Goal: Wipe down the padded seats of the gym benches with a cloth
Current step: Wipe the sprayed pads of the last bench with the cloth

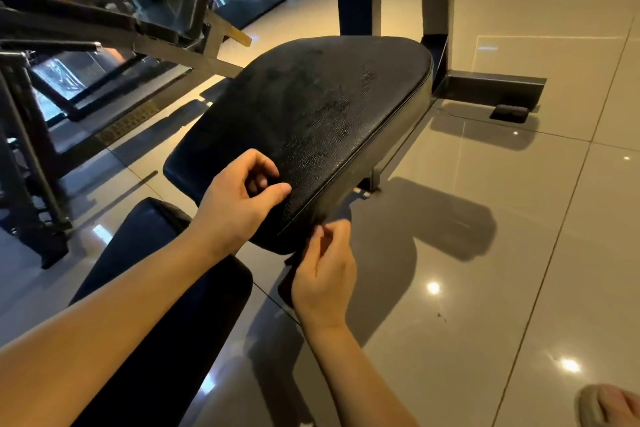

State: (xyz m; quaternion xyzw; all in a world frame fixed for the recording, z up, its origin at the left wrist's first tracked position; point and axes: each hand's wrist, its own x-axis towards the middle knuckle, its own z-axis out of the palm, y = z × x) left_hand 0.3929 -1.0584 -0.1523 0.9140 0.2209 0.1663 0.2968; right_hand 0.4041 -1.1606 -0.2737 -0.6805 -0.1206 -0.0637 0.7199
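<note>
— Where's the seat (311,107)?
— Under my left hand (235,204), which rests at its near edge, fingers curled, nothing seen in them.
— Your right hand (323,274)?
— Curled just below that edge. The dark fold beside it may be cloth (289,276); held or not, unclear. Tiled floor (485,253) opens rightward.

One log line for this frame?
left hand: fingers curled over seat near end, grip unclear | right hand: pinches dark cloth below seat edge
</note>
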